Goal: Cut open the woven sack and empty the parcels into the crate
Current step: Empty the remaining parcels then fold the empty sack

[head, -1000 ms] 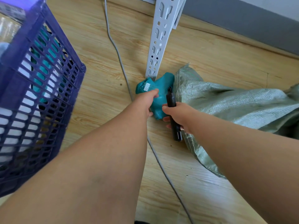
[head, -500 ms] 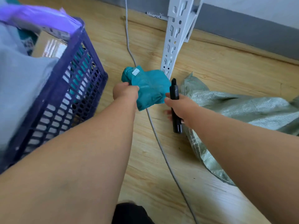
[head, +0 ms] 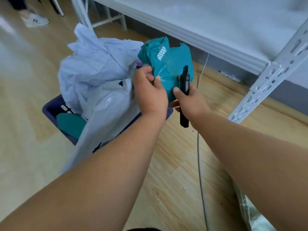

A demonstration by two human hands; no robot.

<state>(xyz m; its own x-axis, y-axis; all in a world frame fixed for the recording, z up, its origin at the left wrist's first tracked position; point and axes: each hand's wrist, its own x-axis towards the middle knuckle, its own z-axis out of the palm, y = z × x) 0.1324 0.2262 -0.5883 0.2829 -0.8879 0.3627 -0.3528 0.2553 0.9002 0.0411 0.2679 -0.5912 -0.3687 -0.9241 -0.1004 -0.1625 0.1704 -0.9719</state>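
Observation:
A teal parcel (head: pixel 168 64) with a white label is held up over the purple crate's (head: pixel 51 109) right corner. My left hand (head: pixel 150 92) grips the parcel's lower left edge. My right hand (head: pixel 191 100) holds a black cutter (head: pixel 184 90) upright, thumb against the parcel's right side. The crate is stuffed with pale blue-grey plastic bags (head: pixel 98 80) and another teal parcel (head: pixel 70 122). Only a corner of the green woven sack (head: pixel 250 212) shows at the bottom right.
A white slotted shelf post (head: pixel 266 77) slants down at the right, with a white shelf board (head: pixel 200 22) behind. A grey cable (head: pixel 200 164) runs along the wooden floor. Another person's sneaker (head: pixel 35 20) is at the top left.
The teal parcel has been lifted from the floor beside the sack and carried left and up to the crate. Both hands moved with it, and the view swung left.

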